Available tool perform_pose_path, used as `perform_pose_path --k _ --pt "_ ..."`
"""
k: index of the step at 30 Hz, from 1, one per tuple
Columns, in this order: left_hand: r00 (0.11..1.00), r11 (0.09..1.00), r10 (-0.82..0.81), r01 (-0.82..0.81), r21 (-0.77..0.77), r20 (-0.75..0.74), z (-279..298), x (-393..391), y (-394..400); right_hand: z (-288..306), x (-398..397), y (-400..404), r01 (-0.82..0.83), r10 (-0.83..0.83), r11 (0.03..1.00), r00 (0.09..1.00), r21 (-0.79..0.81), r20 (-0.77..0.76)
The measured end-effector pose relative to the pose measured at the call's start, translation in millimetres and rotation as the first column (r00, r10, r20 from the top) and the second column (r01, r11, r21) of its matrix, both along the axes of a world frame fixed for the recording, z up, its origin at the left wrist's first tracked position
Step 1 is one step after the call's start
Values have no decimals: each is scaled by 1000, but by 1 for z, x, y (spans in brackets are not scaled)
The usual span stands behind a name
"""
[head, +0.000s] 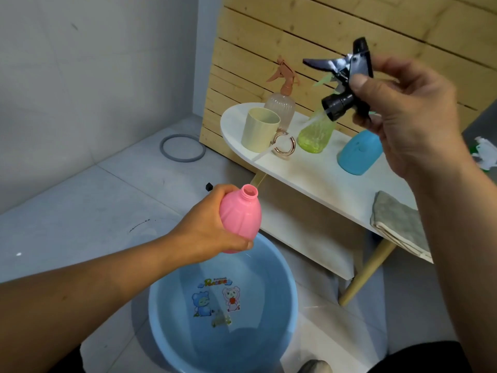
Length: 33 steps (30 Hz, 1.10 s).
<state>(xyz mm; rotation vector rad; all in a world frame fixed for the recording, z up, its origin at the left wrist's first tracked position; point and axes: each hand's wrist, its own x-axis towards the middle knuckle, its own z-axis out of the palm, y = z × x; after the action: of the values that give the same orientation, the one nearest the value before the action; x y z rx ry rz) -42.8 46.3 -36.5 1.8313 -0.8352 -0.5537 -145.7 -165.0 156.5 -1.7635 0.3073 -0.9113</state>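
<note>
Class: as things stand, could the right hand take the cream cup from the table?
Probably not yet. The right hand grips the black spray head, so it is not free. The cream cup stands unblocked near the table edge.

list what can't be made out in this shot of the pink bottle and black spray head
Head view only.
The pink bottle: one side covered by the left hand; contents hidden by its opaque wall.
The spray head: rear covered by the right hand, trigger blurred.
The green bottle: top hidden behind the spray head.
The blue basin: near rim cut off by the bottom edge.
</note>
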Motion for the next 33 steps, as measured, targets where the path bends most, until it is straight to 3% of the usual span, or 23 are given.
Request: perform_pose_path --k 5,16,22,33 --pt "1000 1000 1 -1 17 10 -4 -1 4 8 -3 17 -49 49 976 999 -214 -4" --pt "1000 999 -10 9 45 16 -11 1 8 -10 4 33 -188 172 913 982 -361 -77" --pt "1000 999 -21 20 48 16 -13 0 7 -21 8 36 -245 222 887 969 -390 -105" --pt "1000 1000 4 -4 6 -16 -10 0 3 -73 13 45 -415 275 845 878 -338 -391"
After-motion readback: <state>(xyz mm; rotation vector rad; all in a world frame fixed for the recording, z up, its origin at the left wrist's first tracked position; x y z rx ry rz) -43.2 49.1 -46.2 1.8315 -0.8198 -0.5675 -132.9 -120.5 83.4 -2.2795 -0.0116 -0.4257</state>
